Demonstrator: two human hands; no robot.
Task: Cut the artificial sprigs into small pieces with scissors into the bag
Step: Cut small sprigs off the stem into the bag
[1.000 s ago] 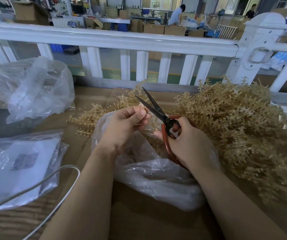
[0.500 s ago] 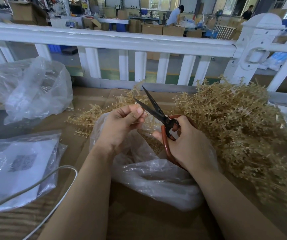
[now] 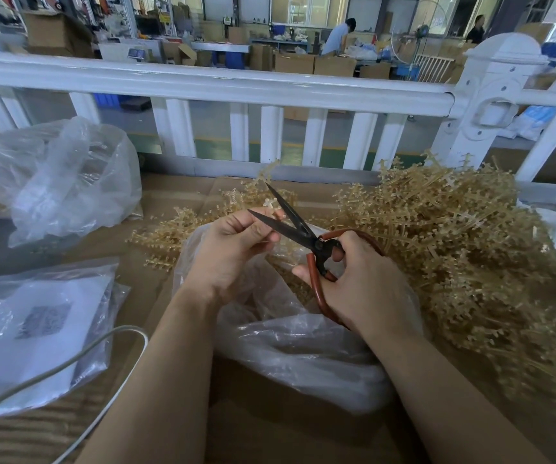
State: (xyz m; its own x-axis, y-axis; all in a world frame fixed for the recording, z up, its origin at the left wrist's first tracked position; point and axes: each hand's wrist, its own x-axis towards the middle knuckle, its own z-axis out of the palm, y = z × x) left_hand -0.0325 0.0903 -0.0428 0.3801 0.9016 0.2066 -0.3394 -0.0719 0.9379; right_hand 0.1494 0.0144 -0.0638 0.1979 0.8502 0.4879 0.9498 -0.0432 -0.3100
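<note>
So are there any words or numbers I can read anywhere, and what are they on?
None can be read.
Grey square on the white sheet inside the flat plastic bag: print too blurred to read.
Yellow sign far back in the workshop: too small to read.
Scissors, cardboard boxes: no lettering visible.

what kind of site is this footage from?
Likely a factory or packing workshop: stacked cardboard boxes fill the floor beyond a white railing, other workers stand at benches, and a bulk pile of artificial sprigs lies on the cardboard-covered table.
</note>
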